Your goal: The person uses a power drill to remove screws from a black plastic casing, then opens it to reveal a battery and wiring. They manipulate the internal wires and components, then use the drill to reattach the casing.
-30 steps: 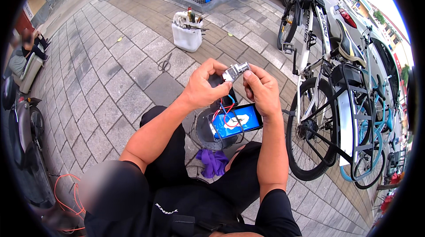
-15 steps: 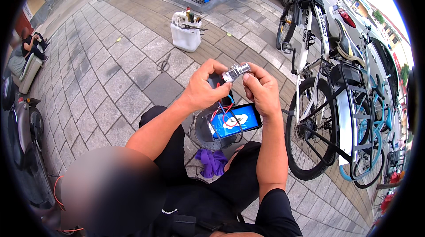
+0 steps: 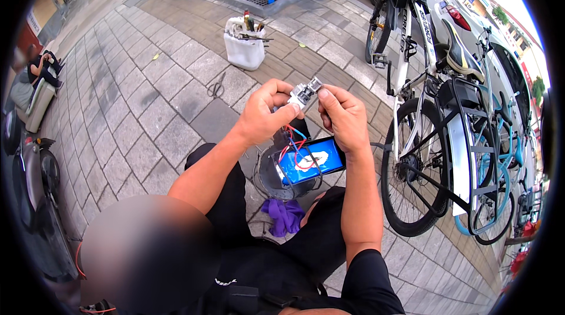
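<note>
1. We note the paved ground (image 3: 147, 109) of grey stone slabs filling most of the view; we sit on it with our knees drawn up.
2. A white bicycle (image 3: 424, 109) stands close on our right, its rear wheel just beside our right forearm; a blue bicycle (image 3: 500, 156) leans behind it.
3. A dark scooter (image 3: 29, 197) sits at the left rim, well apart from our hands.
4. A white plastic tub (image 3: 244, 47) with tools poking out stands ahead on the slabs, with scissors (image 3: 216, 87) lying near it.
5. Between our knees rests a round dark housing (image 3: 276, 177) bearing a blue battery pack (image 3: 312, 160); red and blue wires (image 3: 292, 141) rise from it toward our hands. A purple glove (image 3: 284, 215) lies below it.
6. Our left hand (image 3: 265, 115) and right hand (image 3: 344, 118) meet above the pack. Both are closed, fingertips pinching a small silver-grey connector part (image 3: 305, 92) from either side; our fingers hide its lower half.
</note>
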`<state>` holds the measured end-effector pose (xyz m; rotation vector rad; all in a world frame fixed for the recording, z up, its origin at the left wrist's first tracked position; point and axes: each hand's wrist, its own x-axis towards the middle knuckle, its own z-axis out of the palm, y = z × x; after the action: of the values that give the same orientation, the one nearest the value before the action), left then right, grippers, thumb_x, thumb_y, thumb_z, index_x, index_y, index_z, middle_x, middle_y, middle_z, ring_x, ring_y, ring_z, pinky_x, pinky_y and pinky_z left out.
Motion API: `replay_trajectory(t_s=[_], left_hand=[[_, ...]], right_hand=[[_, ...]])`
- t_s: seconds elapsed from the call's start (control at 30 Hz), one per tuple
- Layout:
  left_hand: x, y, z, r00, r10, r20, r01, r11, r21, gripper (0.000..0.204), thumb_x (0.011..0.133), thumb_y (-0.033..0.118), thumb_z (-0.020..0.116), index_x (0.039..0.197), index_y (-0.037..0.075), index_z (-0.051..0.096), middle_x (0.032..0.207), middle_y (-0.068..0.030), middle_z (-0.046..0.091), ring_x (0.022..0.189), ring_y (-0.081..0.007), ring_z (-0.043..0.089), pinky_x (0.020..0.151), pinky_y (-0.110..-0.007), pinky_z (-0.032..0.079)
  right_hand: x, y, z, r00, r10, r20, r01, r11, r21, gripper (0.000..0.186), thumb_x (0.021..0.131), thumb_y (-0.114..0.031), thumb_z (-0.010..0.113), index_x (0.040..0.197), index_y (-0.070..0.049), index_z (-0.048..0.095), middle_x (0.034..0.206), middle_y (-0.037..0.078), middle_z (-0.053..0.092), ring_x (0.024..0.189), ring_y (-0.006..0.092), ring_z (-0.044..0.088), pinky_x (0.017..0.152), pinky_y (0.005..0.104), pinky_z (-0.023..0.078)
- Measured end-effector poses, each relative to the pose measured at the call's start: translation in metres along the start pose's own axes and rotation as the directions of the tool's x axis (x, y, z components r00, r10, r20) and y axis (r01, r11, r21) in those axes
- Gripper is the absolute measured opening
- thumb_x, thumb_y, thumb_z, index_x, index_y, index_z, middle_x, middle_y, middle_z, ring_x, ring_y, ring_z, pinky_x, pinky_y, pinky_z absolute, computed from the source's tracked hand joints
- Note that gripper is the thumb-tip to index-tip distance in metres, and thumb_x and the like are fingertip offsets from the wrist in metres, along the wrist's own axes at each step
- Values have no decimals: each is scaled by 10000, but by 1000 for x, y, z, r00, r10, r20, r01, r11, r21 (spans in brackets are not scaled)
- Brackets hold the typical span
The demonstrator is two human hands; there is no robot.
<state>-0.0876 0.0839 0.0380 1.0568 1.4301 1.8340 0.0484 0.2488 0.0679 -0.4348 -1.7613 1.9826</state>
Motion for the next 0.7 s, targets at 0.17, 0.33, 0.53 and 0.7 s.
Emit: replay_trajectory(t_s=[0.17,0.33,0.53,0.7], left_hand=[[3,-1,-4,1000,7,3,-7,1000,6,411,977,86,647,1322,-64,480,1171,-197,712,989,-209,727,903,-344,579],[4,5,-6,999,-32,40,32,999,9,454,980,93,648,1359,-87,473,1174,-212,716,985,-214,730,901,-348,581],[4,2,-7,998,-40,49,40,999,-10,453,983,92,653,1361,-93,484,1131,-227,739,935,-213,736,888,-354,584],[4,3,-6,998,-54,36,55,998,-5,399,986,103,647,1312,-90,522,1038,-168,759,913,-159,721,833,-309,569]], right_hand=[[1,0,4,999,15,-34,-16,1000,-27,290,1023,-276,722,1128,-8,763,756,-24,624,599,26,506,514,207,387],[1,3,4,999,17,-46,-18,1000,-22,294,1017,-290,731,1099,-11,771,748,-21,626,591,27,508,505,208,383],[2,3,4,996,45,-73,-47,999,-23,310,1009,-300,740,1092,-3,772,748,-15,628,588,27,506,503,208,378],[3,3,6,995,49,-84,-52,998,-31,294,1015,-288,732,1073,-3,767,747,-18,624,580,30,500,499,209,372]])
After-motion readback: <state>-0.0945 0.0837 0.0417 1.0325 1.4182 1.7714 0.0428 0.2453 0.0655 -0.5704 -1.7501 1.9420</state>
